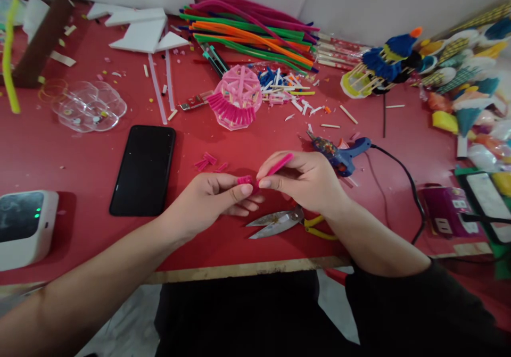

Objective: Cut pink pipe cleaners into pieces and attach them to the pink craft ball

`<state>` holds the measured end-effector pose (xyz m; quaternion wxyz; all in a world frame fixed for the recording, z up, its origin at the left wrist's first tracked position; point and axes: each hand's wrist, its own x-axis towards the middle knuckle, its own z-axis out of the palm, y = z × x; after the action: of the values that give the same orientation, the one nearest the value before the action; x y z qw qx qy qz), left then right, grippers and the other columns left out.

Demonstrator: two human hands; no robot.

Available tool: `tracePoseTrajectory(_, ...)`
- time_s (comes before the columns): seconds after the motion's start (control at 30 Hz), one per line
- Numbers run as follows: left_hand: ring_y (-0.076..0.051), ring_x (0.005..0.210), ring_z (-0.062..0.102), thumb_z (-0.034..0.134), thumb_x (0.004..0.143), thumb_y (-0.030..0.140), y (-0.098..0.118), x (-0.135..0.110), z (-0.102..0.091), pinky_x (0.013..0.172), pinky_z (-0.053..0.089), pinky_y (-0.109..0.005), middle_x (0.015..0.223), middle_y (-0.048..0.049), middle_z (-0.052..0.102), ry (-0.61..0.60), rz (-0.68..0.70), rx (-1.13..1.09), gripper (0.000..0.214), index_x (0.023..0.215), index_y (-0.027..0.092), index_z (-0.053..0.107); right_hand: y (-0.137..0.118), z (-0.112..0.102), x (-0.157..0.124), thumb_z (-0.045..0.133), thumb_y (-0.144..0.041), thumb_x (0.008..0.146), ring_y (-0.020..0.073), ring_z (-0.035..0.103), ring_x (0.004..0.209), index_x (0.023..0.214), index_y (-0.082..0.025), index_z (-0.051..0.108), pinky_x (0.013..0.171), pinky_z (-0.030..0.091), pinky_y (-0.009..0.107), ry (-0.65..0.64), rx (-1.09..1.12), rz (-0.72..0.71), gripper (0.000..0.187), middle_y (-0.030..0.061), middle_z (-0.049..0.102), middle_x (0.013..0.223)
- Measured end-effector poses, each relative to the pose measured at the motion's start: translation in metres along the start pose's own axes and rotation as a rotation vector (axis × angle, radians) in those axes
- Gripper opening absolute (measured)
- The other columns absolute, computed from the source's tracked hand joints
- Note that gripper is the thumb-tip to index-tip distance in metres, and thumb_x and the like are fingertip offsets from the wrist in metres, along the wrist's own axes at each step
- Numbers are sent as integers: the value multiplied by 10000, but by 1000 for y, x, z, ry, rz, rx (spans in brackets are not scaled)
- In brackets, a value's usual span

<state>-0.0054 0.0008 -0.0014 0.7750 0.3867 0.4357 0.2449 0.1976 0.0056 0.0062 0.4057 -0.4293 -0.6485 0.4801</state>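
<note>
Between thumb and fingers, my left hand (217,197) pinches a small folded bit of pink pipe cleaner. My right hand (305,179) is closed on a pink pipe cleaner (281,163) whose straight end sticks up past the fingers. The fingertips of both hands nearly meet, and the join between the two pink parts is partly hidden. Several short folded pink pieces (206,161) lie just beyond my left hand. Below my right hand rest open scissors (275,223) with yellow handles. Farther back stands a pink craft piece (236,97) with a pink fringe on a faceted frame.
A blue glue gun (345,155) with a black cord lies right of my right hand. A black phone (142,171) lies at left, near a clear flower-shaped tray (90,107) and a white device (26,229). Colourful pipe cleaners (255,30) are bundled at the back; a purple box (451,210) sits right.
</note>
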Motion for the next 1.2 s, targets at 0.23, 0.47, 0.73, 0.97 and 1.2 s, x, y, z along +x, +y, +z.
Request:
tracePoseTrajectory(0.23, -78, 634, 734, 819, 791, 317, 2, 1, -1, 615, 577, -123, 775, -12, 808, -154, -102, -116, 131, 788, 187, 802, -1, -1, 0, 850, -361, 746, 116, 679, 704, 771, -172, 758, 631, 539, 208, -80, 83, 82, 212, 10, 750, 759)
tracePoseTrajectory(0.47, -95, 636, 725, 869, 716, 390, 2, 1, -1, 630, 598, -159, 766, -44, 802, -250, -175, -183, 256, 757, 150, 790, 1, -2, 1, 837, -211, 762, 97, 681, 673, 795, -164, 759, 643, 565, 201, -176, 224, 76, 96, -4, 734, 738)
tracePoseTrajectory(0.73, -99, 667, 724, 861, 719, 425, 2, 0, 0, 631, 590, -154, 827, -68, 812, -269, -197, -151, 301, 813, 146, 800, 3, 2, -1, 808, -176, 787, 70, 659, 622, 842, -175, 780, 602, 558, 177, -202, 320, 87, 61, -15, 711, 736)
tracePoseTrajectory(0.97, -81, 640, 698, 853, 731, 419, 0, -1, 2, 622, 590, -164, 925, -91, 816, -257, -185, -161, 294, 831, 149, 796, 3, 3, -1, 816, -256, 791, 92, 682, 695, 814, -174, 762, 668, 572, 201, -179, 231, 90, 101, -6, 720, 773)
tracePoseTrajectory(1.2, -90, 620, 685, 875, 692, 424, -1, 2, 2, 636, 582, -180, 721, -14, 771, -1, -15, -166, 301, 756, 152, 763, 11, 10, -10, 804, -364, 808, 147, 718, 832, 1260, -240, 546, 698, 612, 254, 84, -83, -79, 535, 11, 714, 958)
